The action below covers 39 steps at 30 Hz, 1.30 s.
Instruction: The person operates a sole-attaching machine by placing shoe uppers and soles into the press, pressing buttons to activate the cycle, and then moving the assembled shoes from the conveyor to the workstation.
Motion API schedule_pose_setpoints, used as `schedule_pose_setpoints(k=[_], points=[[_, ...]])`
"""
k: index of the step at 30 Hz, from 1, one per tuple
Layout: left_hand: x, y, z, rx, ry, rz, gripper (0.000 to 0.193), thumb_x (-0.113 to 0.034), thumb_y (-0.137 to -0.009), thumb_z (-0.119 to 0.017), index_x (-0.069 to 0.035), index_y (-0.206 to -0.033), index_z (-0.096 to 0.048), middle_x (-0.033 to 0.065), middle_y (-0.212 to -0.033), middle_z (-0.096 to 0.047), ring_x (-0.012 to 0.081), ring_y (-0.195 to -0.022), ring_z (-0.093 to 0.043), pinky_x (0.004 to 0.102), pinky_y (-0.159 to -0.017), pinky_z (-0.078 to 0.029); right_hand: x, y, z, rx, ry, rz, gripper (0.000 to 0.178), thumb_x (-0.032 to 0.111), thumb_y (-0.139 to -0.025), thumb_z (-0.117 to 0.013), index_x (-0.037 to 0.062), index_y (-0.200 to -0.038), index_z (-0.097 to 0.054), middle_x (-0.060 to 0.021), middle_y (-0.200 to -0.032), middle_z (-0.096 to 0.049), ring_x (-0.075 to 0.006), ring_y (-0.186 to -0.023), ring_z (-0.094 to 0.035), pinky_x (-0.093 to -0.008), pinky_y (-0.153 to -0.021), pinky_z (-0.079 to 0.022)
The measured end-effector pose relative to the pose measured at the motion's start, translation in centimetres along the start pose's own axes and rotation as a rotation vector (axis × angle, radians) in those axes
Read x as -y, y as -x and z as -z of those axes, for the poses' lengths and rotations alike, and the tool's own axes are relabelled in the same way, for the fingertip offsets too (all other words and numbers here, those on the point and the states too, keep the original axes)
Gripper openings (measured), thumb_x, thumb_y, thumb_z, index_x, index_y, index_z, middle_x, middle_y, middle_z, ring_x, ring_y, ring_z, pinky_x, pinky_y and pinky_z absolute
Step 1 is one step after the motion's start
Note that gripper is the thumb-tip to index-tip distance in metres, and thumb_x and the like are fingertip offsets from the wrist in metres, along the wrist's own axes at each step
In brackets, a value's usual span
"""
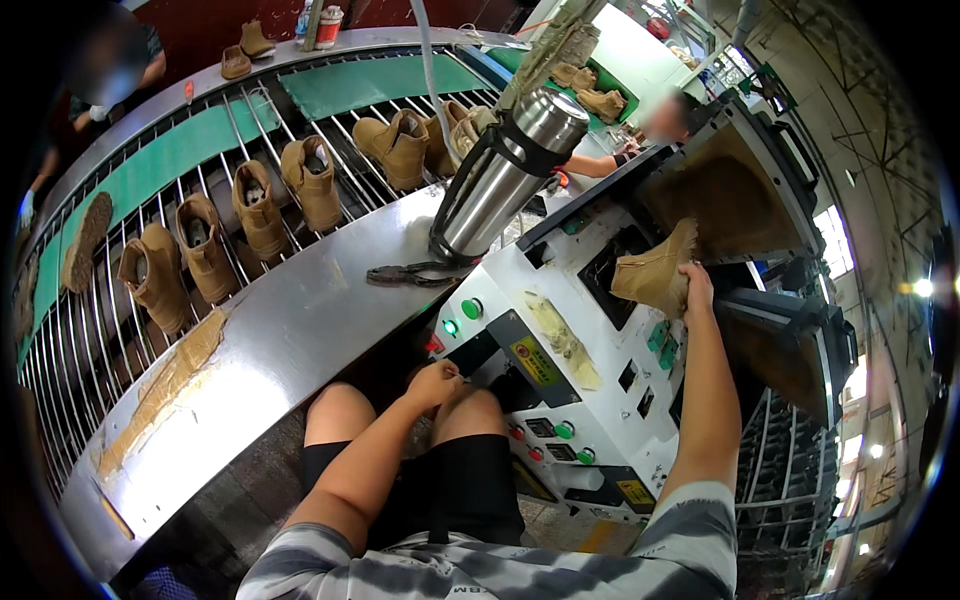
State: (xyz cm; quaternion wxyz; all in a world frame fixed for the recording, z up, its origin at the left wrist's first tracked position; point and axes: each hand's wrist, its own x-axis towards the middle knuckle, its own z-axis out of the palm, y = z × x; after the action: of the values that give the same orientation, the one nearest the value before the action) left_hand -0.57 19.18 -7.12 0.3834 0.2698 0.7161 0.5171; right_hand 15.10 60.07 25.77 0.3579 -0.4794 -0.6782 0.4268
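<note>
My right hand [697,290] grips a tan ankle boot [645,279] by its sole, lifted at the right above a white machine [540,295]. The boot lies on its side in the air, sole toward my palm, in front of a raised dark machine lid [725,180]. Over my lap, close to the machine's front, my left hand [437,385] is closed with its fingers curled together. Whether anything is in it is hidden.
A rod conveyor [215,170] at the left carries several tan boots [262,212]. On its metal edge [290,305] stand a steel flask [505,175] and dark pliers-like tool [410,274]. Green and red buttons [472,309] dot the machine. Co-workers [670,120] are beyond.
</note>
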Motion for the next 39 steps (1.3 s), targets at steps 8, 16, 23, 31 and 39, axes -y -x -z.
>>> schedule_pose_setpoints(k=[8,16,23,31,39], points=[[-0.3,0.0,2.7,-0.066,-0.061,0.069,0.033,-0.027,-0.079,-0.067,-0.004,-0.102,-0.064,0.0129,-0.088,-0.068,0.0258,-0.082,-0.065,0.036,-0.076,-0.051,-0.2,-3.7,-8.5,-0.199,0.598,-0.038,0.06,0.032,-0.06,-0.071,-0.0069,-0.104,-0.065,-0.0207,-0.102,-0.065,-0.031,-0.091,-0.063,-0.0378,-0.079,-0.049],[1.4,-0.3,2.8,-0.035,0.09,0.023,0.028,-0.02,-0.078,-0.069,-0.004,-0.101,-0.063,0.0052,-0.078,-0.064,0.0146,-0.071,-0.059,0.0302,-0.066,-0.048,-1.9,-5.2,-9.0,0.01,0.494,-0.149,0.077,0.037,-0.063,-0.073,-0.0173,-0.115,-0.056,-0.0256,-0.113,-0.062,-0.0336,-0.102,-0.061,-0.0405,-0.086,-0.048],[1.6,-0.3,3.0,0.011,0.123,-0.016,0.027,-0.014,-0.077,-0.07,-0.002,-0.1,-0.062,0.0016,-0.075,-0.059,0.0111,-0.069,-0.055,0.0272,-0.065,-0.046,0.0,1.0,-11.8,-0.072,0.952,-0.141,0.078,0.061,-0.079,-0.048,0.0094,-0.137,-0.049,-0.0242,-0.136,-0.05,-0.0382,-0.124,-0.05,-0.0466,-0.103,-0.04],[0.6,-0.4,3.1,0.06,0.033,0.039,0.039,-0.023,-0.077,-0.068,-0.002,-0.11,-0.061,0.0138,-0.094,-0.069,0.0251,-0.088,-0.066,0.0348,-0.081,-0.051,0.7,2.2,-12.0,-0.099,1.045,-0.138,0.08,0.071,-0.085,-0.04,0.0101,-0.136,-0.05,-0.0218,-0.141,-0.044,-0.0363,-0.127,-0.046,-0.0493,-0.102,-0.04],[1.0,-0.3,3.3,-0.02,0.036,-0.012,0.029,-0.02,-0.077,-0.069,-0.004,-0.102,-0.063,0.0082,-0.084,-0.066,0.0172,-0.077,-0.061,0.0309,-0.07,-0.049,1.7,4.3,-12.4,0.034,1.13,-0.135,0.085,0.069,-0.082,-0.046,0.0012,-0.132,-0.052,-0.0234,-0.138,-0.047,-0.0356,-0.127,-0.047,-0.0478,-0.102,-0.041]])
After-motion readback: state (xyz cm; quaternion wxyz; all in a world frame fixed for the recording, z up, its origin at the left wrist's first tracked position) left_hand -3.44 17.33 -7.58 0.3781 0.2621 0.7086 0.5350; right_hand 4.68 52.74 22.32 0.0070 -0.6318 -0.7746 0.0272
